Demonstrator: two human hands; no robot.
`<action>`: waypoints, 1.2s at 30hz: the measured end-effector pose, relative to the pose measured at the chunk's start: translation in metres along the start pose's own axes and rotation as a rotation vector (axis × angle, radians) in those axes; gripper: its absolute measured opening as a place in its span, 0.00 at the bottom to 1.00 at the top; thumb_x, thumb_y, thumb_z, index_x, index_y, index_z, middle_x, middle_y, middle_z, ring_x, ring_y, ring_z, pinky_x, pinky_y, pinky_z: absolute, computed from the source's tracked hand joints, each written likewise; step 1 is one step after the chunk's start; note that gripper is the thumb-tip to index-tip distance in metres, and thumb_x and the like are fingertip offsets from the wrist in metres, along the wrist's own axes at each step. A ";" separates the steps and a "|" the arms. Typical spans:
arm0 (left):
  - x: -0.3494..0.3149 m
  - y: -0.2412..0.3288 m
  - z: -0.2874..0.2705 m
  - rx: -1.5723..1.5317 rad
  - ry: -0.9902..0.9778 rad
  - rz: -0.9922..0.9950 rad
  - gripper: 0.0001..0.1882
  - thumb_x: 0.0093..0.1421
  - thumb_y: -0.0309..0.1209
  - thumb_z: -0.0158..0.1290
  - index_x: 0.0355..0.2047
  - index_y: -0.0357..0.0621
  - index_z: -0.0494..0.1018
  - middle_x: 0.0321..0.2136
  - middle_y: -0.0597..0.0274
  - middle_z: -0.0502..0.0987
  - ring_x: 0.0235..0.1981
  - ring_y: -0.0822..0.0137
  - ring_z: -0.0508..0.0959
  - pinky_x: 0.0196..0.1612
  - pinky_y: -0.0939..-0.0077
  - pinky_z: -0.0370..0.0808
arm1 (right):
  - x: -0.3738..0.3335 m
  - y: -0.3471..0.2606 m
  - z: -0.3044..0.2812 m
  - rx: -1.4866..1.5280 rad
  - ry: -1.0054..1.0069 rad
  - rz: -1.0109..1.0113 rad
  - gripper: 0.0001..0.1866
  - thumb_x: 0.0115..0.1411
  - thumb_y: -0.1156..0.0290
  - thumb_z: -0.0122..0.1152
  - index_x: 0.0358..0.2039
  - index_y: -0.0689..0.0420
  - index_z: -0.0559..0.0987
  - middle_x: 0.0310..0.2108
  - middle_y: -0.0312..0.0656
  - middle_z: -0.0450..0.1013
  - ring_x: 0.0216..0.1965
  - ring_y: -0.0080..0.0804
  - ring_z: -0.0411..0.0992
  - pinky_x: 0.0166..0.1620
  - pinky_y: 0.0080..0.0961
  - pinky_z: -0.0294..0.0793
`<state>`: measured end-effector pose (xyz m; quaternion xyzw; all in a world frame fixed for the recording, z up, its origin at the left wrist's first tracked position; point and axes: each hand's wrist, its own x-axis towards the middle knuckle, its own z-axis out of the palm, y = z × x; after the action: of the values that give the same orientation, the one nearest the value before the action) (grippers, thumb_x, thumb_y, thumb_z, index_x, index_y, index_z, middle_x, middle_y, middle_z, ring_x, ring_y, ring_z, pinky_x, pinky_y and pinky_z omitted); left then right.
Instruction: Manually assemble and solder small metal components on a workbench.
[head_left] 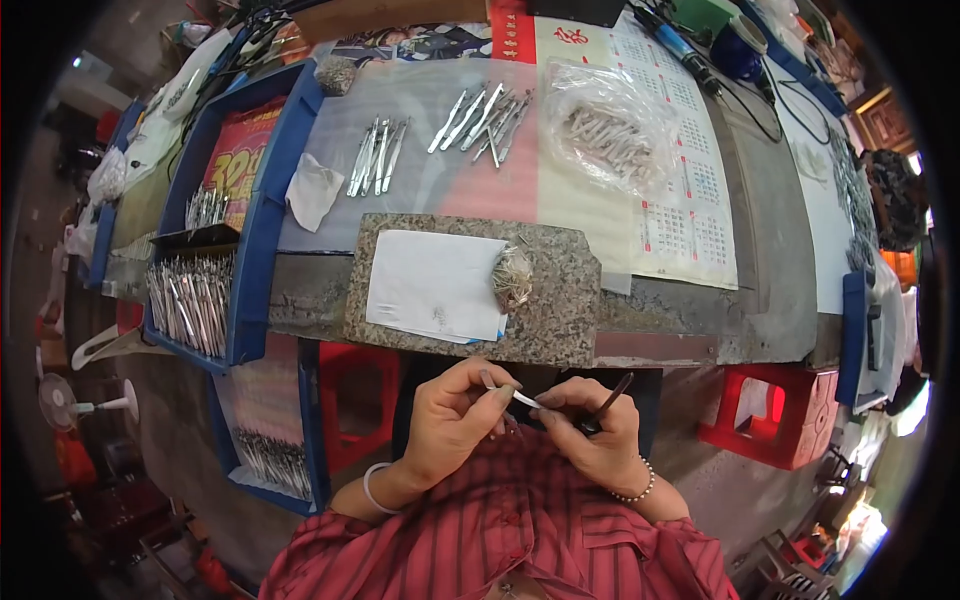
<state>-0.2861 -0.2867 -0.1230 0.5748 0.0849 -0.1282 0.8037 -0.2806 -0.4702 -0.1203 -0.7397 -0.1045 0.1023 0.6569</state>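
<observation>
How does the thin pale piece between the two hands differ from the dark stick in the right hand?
The thin pale piece is whitish; the dark stick is brownish black. The piece slopes down toward the right, the stick up. The piece reaches from the left hand to the right hand; the stick is in the right hand alone. Both are slim.

Count: 2 hands, left hand [455, 415] and right hand [600, 430]. 1 slim metal strip [522, 398], 1 dark-handled tool [617, 393]. 1 granite slab [565, 300]. 2 wiry scrub balls [513, 280]. 2 red plastic stools [797, 430]. 1 white fan [105, 403]. 1 white bangle [371, 490], 1 beaded bracelet [640, 488]. Blue trays [277, 215]: at least 3. Left tweezers group [378, 155]: roughly 5; tray tweezers [192, 305] too packed to count.
</observation>
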 end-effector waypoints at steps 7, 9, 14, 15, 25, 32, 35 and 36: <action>-0.003 -0.003 -0.009 -0.239 -0.129 -0.040 0.13 0.68 0.32 0.45 0.41 0.34 0.73 0.27 0.65 0.74 0.23 0.79 0.74 0.27 0.84 0.73 | 0.000 -0.007 0.005 -0.126 0.012 -0.135 0.10 0.51 0.85 0.60 0.35 0.63 0.78 0.24 0.41 0.74 0.22 0.23 0.72 0.25 0.17 0.67; -0.003 -0.005 -0.011 -0.273 -0.141 -0.029 0.15 0.69 0.35 0.44 0.42 0.34 0.73 0.27 0.64 0.75 0.23 0.78 0.75 0.27 0.84 0.73 | 0.002 -0.009 0.007 -0.198 0.002 -0.174 0.11 0.49 0.85 0.62 0.35 0.61 0.79 0.21 0.41 0.73 0.19 0.27 0.71 0.22 0.19 0.67; -0.004 -0.006 -0.008 -0.148 -0.113 0.016 0.17 0.69 0.37 0.44 0.42 0.33 0.73 0.27 0.63 0.75 0.24 0.78 0.75 0.27 0.84 0.73 | 0.001 -0.004 0.012 -0.322 0.032 -0.299 0.15 0.45 0.85 0.62 0.35 0.59 0.79 0.21 0.41 0.72 0.16 0.31 0.70 0.19 0.22 0.67; -0.004 -0.006 -0.009 -0.149 -0.114 0.015 0.17 0.69 0.37 0.44 0.42 0.33 0.73 0.27 0.63 0.75 0.24 0.78 0.75 0.27 0.84 0.73 | 0.001 -0.004 0.012 -0.361 0.030 -0.333 0.16 0.44 0.85 0.62 0.36 0.59 0.79 0.21 0.41 0.72 0.16 0.31 0.70 0.19 0.23 0.67; -0.005 -0.008 -0.021 -0.161 -0.123 0.030 0.14 0.67 0.33 0.47 0.42 0.34 0.74 0.30 0.63 0.75 0.28 0.78 0.75 0.30 0.85 0.73 | 0.005 0.000 0.023 -0.453 -0.039 -0.471 0.21 0.43 0.83 0.62 0.42 0.62 0.78 0.24 0.40 0.71 0.20 0.30 0.71 0.20 0.23 0.70; 0.016 0.037 -0.063 0.178 -0.286 0.182 0.06 0.58 0.20 0.56 0.37 0.36 0.76 0.31 0.60 0.76 0.30 0.72 0.77 0.32 0.82 0.72 | 0.034 -0.033 0.012 -0.584 -0.232 -0.536 0.20 0.41 0.80 0.64 0.40 0.57 0.79 0.25 0.37 0.72 0.22 0.29 0.72 0.21 0.23 0.70; 0.023 0.050 -0.073 0.439 -0.293 0.375 0.06 0.53 0.18 0.58 0.32 0.36 0.76 0.26 0.58 0.76 0.28 0.66 0.77 0.31 0.76 0.71 | 0.053 -0.040 0.015 -0.680 -0.278 -0.584 0.18 0.45 0.75 0.65 0.40 0.56 0.79 0.27 0.35 0.72 0.23 0.28 0.72 0.21 0.23 0.70; 0.026 0.051 -0.078 0.452 -0.247 0.456 0.06 0.53 0.18 0.58 0.32 0.36 0.76 0.26 0.58 0.77 0.28 0.65 0.77 0.30 0.77 0.71 | 0.060 -0.043 0.017 -0.653 -0.238 -0.581 0.16 0.49 0.73 0.65 0.40 0.58 0.78 0.29 0.38 0.73 0.23 0.31 0.73 0.22 0.25 0.72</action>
<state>-0.2445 -0.2000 -0.1099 0.7226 -0.1744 -0.0294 0.6682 -0.2292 -0.4321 -0.0803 -0.8313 -0.4092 -0.0402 0.3740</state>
